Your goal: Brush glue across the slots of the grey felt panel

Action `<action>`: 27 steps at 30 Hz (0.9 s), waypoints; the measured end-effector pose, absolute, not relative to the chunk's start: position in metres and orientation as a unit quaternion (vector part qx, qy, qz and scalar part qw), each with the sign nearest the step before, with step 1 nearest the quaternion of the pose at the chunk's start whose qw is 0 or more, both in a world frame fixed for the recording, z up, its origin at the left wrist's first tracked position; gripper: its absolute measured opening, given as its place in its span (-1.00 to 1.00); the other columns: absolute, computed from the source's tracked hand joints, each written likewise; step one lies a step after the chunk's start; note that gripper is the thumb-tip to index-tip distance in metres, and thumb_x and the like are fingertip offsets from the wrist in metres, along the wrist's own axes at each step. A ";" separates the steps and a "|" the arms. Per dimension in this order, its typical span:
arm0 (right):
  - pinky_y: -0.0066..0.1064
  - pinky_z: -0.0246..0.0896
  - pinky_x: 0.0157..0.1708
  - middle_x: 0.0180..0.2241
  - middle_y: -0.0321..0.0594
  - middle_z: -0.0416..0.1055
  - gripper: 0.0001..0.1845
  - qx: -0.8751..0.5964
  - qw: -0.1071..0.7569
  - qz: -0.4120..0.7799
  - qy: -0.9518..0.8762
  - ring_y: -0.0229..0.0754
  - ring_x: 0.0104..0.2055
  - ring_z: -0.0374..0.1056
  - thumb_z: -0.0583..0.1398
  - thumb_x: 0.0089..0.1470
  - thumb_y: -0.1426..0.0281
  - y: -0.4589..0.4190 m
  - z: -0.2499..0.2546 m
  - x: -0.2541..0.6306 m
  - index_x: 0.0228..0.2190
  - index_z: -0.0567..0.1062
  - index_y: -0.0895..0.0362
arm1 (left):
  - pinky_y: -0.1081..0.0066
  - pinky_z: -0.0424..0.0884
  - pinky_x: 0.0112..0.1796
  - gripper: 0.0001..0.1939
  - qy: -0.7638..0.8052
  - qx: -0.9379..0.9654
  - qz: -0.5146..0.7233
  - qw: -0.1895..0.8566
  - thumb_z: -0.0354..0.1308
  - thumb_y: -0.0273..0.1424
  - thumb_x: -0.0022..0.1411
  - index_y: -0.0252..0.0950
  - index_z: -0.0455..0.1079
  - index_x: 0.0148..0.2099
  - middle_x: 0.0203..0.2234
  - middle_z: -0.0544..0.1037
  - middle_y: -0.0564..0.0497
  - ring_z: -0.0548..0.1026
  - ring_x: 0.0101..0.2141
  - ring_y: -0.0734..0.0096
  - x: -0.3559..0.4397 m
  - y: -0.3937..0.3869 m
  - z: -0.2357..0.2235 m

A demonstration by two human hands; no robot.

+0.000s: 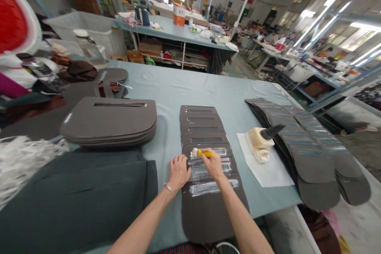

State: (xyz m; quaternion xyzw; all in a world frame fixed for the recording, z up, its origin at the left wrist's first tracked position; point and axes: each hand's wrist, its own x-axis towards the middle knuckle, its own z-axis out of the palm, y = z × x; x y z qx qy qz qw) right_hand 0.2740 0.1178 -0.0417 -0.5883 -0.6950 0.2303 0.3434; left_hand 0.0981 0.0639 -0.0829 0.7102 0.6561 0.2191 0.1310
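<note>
My right hand point(213, 163) grips a small brush with a yellow handle point(206, 153). Its pale bristles point(195, 152) touch one of several overlapping dark grey panels point(205, 214), fanned out in a row so that each one's slot shows. Wet whitish streaks surround the slots on the nearer panels, while the farther ones look mostly bare. My left hand point(179, 170), with a bracelet at the wrist, lies flat on the left edge of the row, fingers stretched out and holding nothing.
On the right, a cream container with a black nozzle point(262, 139) lies on a white sheet point(268, 172). Beyond it are fanned grey panels point(312, 158). At left sit a panel stack point(113, 119), dark folded fabric point(89, 194) and white scraps point(26, 162). Someone bends over a far table.
</note>
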 end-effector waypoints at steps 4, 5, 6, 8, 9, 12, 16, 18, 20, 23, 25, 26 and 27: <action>-0.43 0.15 -0.37 -0.44 -0.27 0.46 -0.74 -0.651 0.317 0.200 -0.660 -0.21 -0.43 0.31 0.06 -0.02 0.25 0.122 -0.048 0.299 -0.39 0.50 0.07 | 0.13 0.12 -0.02 -0.71 0.651 0.714 0.223 0.125 0.09 -0.37 0.10 -0.25 0.25 -0.09 -0.07 0.35 -0.11 0.23 -0.02 0.13 0.098 0.063 -0.085; -0.42 0.14 -0.37 -0.45 -0.25 0.46 -0.73 -0.689 0.312 0.169 -0.632 -0.20 -0.43 0.31 0.05 -0.03 0.24 0.125 -0.048 0.320 -0.40 0.50 0.08 | 0.13 0.12 -0.02 -0.71 0.651 0.715 0.224 0.125 0.09 -0.37 0.10 -0.26 0.25 -0.09 -0.07 0.35 -0.11 0.23 -0.02 0.13 0.099 0.063 -0.085; -0.42 0.13 -0.37 -0.46 -0.24 0.46 -0.71 -0.720 0.309 0.137 -0.606 -0.18 -0.43 0.31 0.04 -0.04 0.23 0.128 -0.048 0.342 -0.41 0.50 0.08 | 0.13 0.12 -0.02 -0.71 0.651 0.714 0.225 0.125 0.09 -0.37 0.10 -0.26 0.25 -0.09 -0.07 0.35 -0.12 0.23 -0.02 0.13 0.099 0.063 -0.086; -0.41 0.12 -0.38 -0.47 -0.22 0.46 -0.67 -0.750 0.295 0.106 -0.582 -0.17 -0.43 0.31 0.02 -0.04 0.21 0.133 -0.046 0.378 -0.41 0.50 0.10 | 0.13 0.12 -0.02 -0.69 0.652 0.712 0.227 0.128 0.10 -0.37 0.10 -0.26 0.25 -0.07 -0.07 0.35 -0.12 0.23 -0.02 0.13 0.099 0.064 -0.086; -0.41 0.11 -0.38 -0.47 -0.22 0.46 -0.66 -0.752 0.287 0.099 -0.586 -0.17 -0.43 0.31 0.01 -0.03 0.20 0.135 -0.045 0.388 -0.41 0.51 0.10 | 0.13 0.13 -0.02 -0.69 0.654 0.709 0.227 0.132 0.10 -0.37 0.10 -0.25 0.26 -0.08 -0.07 0.36 -0.12 0.23 -0.02 0.13 0.098 0.065 -0.086; -0.40 0.10 -0.38 -0.47 -0.20 0.45 -0.63 -0.736 0.280 0.085 -0.611 -0.17 -0.43 0.30 0.01 -0.01 0.17 0.132 -0.041 0.384 -0.39 0.51 0.10 | 0.14 0.15 -0.04 -0.74 0.663 0.693 0.239 0.152 0.09 -0.38 0.12 -0.23 0.27 -0.10 -0.07 0.37 -0.09 0.25 -0.03 0.15 0.093 0.065 -0.085; -0.42 0.11 -0.40 -0.47 -0.24 0.44 -0.67 -0.697 0.345 0.138 -0.613 -0.20 -0.47 0.28 0.05 0.02 0.17 0.110 -0.036 0.325 -0.36 0.49 0.10 | 0.21 0.19 -0.05 -0.82 0.639 0.704 0.267 0.159 0.00 -0.44 0.19 -0.21 0.29 -0.13 -0.10 0.39 -0.04 0.28 -0.04 0.24 0.087 0.051 -0.080; -0.44 0.13 -0.38 -0.44 -0.26 0.45 -0.72 -0.649 0.371 0.206 -0.631 -0.21 -0.45 0.30 0.07 0.02 0.20 0.094 -0.034 0.286 -0.36 0.48 0.09 | 0.22 0.18 -0.02 -0.81 0.611 0.729 0.263 0.160 -0.03 -0.45 0.21 -0.21 0.30 -0.12 -0.11 0.40 -0.03 0.29 -0.03 0.26 0.090 0.039 -0.081; -0.45 0.16 -0.36 -0.41 -0.27 0.46 -0.75 -0.602 0.376 0.262 -0.654 -0.21 -0.41 0.32 0.07 0.03 0.24 0.081 -0.034 0.253 -0.37 0.48 0.08 | 0.20 0.15 0.02 -0.77 0.599 0.744 0.253 0.156 -0.05 -0.46 0.23 -0.21 0.29 -0.07 -0.08 0.40 -0.05 0.29 -0.01 0.25 0.096 0.029 -0.084; -0.44 0.18 -0.35 -0.39 -0.27 0.47 -0.77 -0.582 0.363 0.290 -0.668 -0.20 -0.40 0.34 0.08 0.01 0.26 0.077 -0.041 0.238 -0.38 0.50 0.06 | 0.16 0.13 0.04 -0.71 0.607 0.745 0.239 0.142 -0.11 -0.46 0.26 -0.23 0.27 0.01 -0.03 0.39 -0.09 0.28 0.03 0.23 0.103 0.020 -0.090; -0.43 0.18 -0.37 -0.42 -0.26 0.47 -0.76 -0.613 0.350 0.274 -0.653 -0.20 -0.43 0.33 0.08 -0.01 0.26 0.083 -0.046 0.262 -0.39 0.51 0.07 | 0.17 0.13 0.04 -0.69 0.610 0.745 0.232 0.139 -0.15 -0.47 0.28 -0.23 0.25 0.03 -0.02 0.38 -0.09 0.27 0.04 0.24 0.105 0.019 -0.093; -0.43 0.17 -0.38 -0.44 -0.26 0.47 -0.75 -0.636 0.342 0.255 -0.642 -0.20 -0.45 0.32 0.09 -0.02 0.25 0.087 -0.048 0.282 -0.39 0.51 0.08 | 0.17 0.13 0.04 -0.69 0.611 0.745 0.229 0.138 -0.16 -0.46 0.29 -0.22 0.25 0.03 -0.01 0.38 -0.09 0.27 0.04 0.24 0.105 0.019 -0.094; -0.43 0.16 -0.39 -0.46 -0.25 0.46 -0.74 -0.661 0.333 0.232 -0.631 -0.20 -0.46 0.30 0.09 -0.03 0.24 0.092 -0.050 0.305 -0.39 0.51 0.09 | 0.17 0.13 0.04 -0.69 0.612 0.746 0.226 0.137 -0.16 -0.46 0.29 -0.22 0.25 0.04 -0.01 0.38 -0.09 0.27 0.04 0.24 0.105 0.019 -0.095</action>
